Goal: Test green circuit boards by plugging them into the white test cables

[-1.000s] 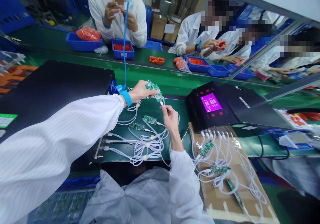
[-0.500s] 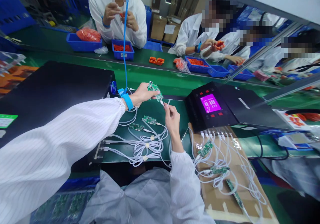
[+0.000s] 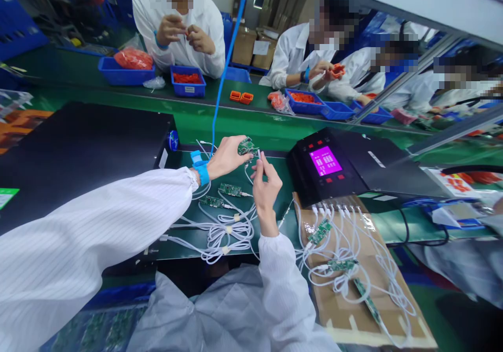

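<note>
My left hand [image 3: 229,155], with a blue strap at its wrist, grips a green circuit board [image 3: 247,145] above the bench; its fingers cover part of the board. Close beside the board's right edge, my right hand [image 3: 267,184] is closed in a pinch on a thin white stick [image 3: 259,153], whose kind I cannot make out. A white cable [image 3: 247,169] hangs just below the held board. Under my hands lie a circuit board [image 3: 230,189] and a second circuit board [image 3: 212,201], each with a white plug in its right end.
Coiled white cables [image 3: 228,234] lie on the green bench. A black tester [image 3: 334,166] with a lit magenta screen stands to the right, its cables running over cardboard [image 3: 377,310] with several boards. At left is a large black box [image 3: 86,153]. Co-workers sit behind blue bins [image 3: 188,87].
My right hand has let go of the cable plug at the board's lower end and closed up beside the board. The board has turned in my left hand. The view has shifted slightly.
</note>
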Motion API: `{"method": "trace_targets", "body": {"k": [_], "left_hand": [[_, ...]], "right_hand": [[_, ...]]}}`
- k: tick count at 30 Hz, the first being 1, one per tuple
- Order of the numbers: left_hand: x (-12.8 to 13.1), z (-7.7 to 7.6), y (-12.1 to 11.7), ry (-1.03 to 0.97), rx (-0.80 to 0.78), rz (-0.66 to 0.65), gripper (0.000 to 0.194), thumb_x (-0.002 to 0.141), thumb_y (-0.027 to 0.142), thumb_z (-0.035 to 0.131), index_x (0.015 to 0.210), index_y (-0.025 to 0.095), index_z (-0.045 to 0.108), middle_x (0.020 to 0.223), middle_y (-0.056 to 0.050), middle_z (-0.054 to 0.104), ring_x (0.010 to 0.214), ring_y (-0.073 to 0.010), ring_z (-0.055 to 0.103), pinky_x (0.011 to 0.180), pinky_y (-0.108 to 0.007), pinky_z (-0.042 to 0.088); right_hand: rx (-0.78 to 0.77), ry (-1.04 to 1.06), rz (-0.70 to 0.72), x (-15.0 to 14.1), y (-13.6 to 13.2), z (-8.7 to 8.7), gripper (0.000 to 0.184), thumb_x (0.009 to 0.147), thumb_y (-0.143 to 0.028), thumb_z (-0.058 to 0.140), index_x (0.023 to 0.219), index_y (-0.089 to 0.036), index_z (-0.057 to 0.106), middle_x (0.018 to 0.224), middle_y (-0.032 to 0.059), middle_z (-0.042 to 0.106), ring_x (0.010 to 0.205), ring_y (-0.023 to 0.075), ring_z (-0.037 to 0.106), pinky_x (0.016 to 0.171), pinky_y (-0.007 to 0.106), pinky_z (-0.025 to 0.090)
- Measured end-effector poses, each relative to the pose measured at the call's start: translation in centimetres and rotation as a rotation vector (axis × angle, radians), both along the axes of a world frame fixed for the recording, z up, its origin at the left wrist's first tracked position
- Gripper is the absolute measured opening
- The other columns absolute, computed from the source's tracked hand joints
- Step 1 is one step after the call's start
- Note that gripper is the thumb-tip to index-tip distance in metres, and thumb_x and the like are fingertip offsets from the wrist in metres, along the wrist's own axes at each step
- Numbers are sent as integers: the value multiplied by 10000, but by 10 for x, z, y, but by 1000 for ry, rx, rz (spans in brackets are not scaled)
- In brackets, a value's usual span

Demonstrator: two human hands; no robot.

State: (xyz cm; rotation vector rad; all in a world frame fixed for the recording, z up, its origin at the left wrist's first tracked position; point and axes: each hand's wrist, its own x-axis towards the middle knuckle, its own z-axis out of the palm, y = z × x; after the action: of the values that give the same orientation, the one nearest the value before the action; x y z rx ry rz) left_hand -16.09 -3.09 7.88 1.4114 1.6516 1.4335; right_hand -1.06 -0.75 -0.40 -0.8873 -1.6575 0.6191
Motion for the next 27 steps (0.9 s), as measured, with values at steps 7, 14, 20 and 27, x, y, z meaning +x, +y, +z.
{"method": "trace_targets", "body": {"k": [7,14,20,27], "left_hand": [[1,-4,-1,327,60,3,232,778,215,813,695,195,598,708,-20,632,714,-186,554,733,-307,398],[2,-3,-1,356,107,-15,297,780,208,784,632,183,528,617,22,568,640,-134,481,633,-291,306],[3,-3,-1,381,119,-19,288,776,199,753,617,171,515,592,34,561,629,-122,468,603,-279,298],[7,1,-4,408,129,11,258,774,149,717,620,164,511,589,42,545,605,-108,446,600,-274,299]], "right_hand": [[106,0,-100,0,-13,15,361,1032,-456,526,1143,-226,781,842,66,677,742,188,612,791,378,562],[177,85,-123,-6,-12,15,238,1013,-388,590,1007,-200,736,883,62,684,785,175,634,791,354,563],[211,105,-143,-10,-8,14,209,1000,-358,620,976,-176,721,868,34,682,778,140,627,770,309,551],[242,110,-140,-15,-8,18,208,1006,-341,622,1008,-178,752,848,28,676,740,129,613,762,306,552]]}}
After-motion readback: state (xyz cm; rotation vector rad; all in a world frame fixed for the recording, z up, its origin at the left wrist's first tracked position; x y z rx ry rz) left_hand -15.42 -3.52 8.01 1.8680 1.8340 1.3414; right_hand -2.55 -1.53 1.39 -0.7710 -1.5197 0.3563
